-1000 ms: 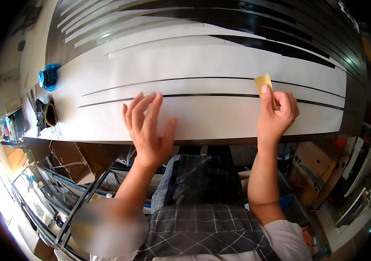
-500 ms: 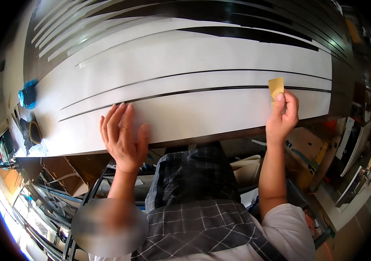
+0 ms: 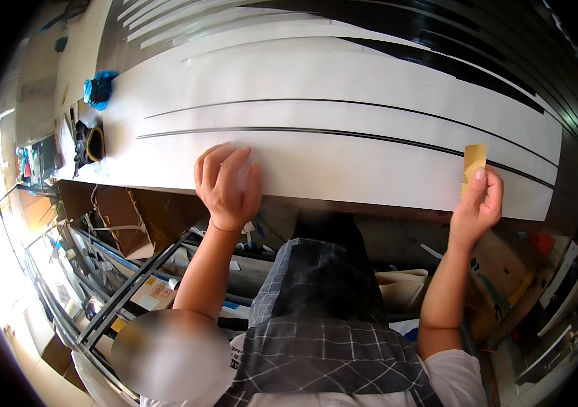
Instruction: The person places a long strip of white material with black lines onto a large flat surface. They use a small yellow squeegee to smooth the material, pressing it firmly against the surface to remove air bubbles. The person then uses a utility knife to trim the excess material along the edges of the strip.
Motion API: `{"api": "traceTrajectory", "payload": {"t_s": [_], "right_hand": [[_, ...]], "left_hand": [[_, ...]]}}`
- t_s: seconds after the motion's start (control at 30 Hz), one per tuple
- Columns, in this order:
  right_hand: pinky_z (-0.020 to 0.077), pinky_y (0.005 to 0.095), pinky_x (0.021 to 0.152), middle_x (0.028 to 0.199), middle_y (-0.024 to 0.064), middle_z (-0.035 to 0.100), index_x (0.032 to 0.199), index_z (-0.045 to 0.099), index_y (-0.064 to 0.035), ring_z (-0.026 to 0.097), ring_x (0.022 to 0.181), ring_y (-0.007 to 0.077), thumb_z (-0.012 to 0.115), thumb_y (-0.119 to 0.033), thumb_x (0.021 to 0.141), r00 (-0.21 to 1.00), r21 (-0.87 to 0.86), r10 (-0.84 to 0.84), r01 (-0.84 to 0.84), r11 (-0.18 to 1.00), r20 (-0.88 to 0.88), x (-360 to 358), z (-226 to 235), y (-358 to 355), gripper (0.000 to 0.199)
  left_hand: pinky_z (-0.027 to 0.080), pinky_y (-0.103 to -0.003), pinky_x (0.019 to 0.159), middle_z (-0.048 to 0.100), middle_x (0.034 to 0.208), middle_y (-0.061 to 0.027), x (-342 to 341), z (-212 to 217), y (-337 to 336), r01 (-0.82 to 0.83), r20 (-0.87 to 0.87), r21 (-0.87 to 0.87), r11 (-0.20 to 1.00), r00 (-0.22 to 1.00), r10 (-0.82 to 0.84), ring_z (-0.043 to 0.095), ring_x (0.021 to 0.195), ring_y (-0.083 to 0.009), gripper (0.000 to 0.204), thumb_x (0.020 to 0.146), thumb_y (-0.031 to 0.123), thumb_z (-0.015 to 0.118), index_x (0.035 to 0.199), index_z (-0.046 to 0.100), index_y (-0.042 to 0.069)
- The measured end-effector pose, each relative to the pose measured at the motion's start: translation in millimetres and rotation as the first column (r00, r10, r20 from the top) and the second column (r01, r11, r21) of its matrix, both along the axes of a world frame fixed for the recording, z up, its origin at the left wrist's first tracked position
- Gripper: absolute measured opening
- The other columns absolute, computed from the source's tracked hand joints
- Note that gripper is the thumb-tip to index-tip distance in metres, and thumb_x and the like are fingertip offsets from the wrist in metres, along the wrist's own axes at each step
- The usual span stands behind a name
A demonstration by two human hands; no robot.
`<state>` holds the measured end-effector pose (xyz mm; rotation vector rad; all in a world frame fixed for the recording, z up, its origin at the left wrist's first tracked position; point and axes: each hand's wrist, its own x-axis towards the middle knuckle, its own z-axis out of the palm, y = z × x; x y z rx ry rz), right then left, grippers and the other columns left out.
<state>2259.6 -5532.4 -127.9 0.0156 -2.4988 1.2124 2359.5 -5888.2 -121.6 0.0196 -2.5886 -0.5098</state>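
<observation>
A long white sheet (image 3: 370, 166) covers the near part of the table. Two long thin black strips lie across it: a far strip (image 3: 289, 100) and a slightly thicker near strip (image 3: 343, 133). My left hand (image 3: 228, 183) is over the sheet's near edge, fingers loosely bent and apart with nothing in them. Its fingertips are just short of the near strip's left part. Between thumb and fingers, my right hand (image 3: 480, 200) pinches a small yellow sheet (image 3: 475, 157), which stands up in front of the near strip's right part. Whether it touches the strip, I cannot tell.
Pale strips (image 3: 167, 24) and dark strips (image 3: 438, 64) lie at the table's far side. A blue plastic bundle (image 3: 101, 89) and a black tape-like roll (image 3: 89, 144) sit at its left end. Below left is a metal rack (image 3: 136, 288) with scraps and cardboard.
The view has turned, so the table sits differently in the picture. My left fingertips have come off the near strip toward me. My right hand still pinches the yellow sheet.
</observation>
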Motion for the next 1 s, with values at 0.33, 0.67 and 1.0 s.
{"api": "traceTrajectory", "payload": {"t_s": [0.33, 0.67, 1.0], "right_hand": [[0.0478, 0.0343, 0.084, 0.101, 0.0107, 0.065, 0.095, 0.061, 0.0015, 0.059, 0.094, 0.0235, 0.056, -0.014, 0.099, 0.980, 0.158, 0.194, -0.186, 0.970, -0.035, -14, 4, 31, 0.017], [0.0463, 0.0238, 0.078, 0.091, 0.0050, 0.063, 0.102, 0.058, 0.0030, 0.056, 0.085, 0.0102, 0.054, -0.015, 0.102, 0.998, -0.441, -0.041, 0.015, 0.897, -0.048, -9, -5, 52, 0.018], [0.0463, 0.0238, 0.077, 0.098, 0.0104, 0.070, 0.099, 0.057, 0.0009, 0.059, 0.086, 0.0096, 0.055, -0.024, 0.102, 0.976, -0.344, -0.211, 0.181, 0.921, -0.049, -46, -5, 152, 0.025]], "left_hand": [[0.046, -0.042, 0.089, 0.062, 0.108, -0.0126, -5, 6, 6, -0.034, -0.009, -0.082, 0.996, 0.999, 0.033, 0.058, 0.101, -0.0337, 0.033, 0.079, 0.014, 0.070, 0.110, 0.065, 0.005], [0.048, -0.041, 0.089, 0.063, 0.112, -0.0150, 2, 0, 19, -0.145, 0.060, 0.053, 0.988, 0.988, 0.142, 0.058, 0.103, -0.0318, 0.026, 0.085, 0.010, 0.064, 0.110, 0.069, 0.005], [0.045, -0.041, 0.091, 0.064, 0.105, -0.0150, 3, -5, 13, -0.042, 0.001, -0.111, 0.993, 0.999, 0.043, 0.058, 0.101, -0.0317, 0.022, 0.086, 0.006, 0.062, 0.107, 0.065, 0.001]]}}
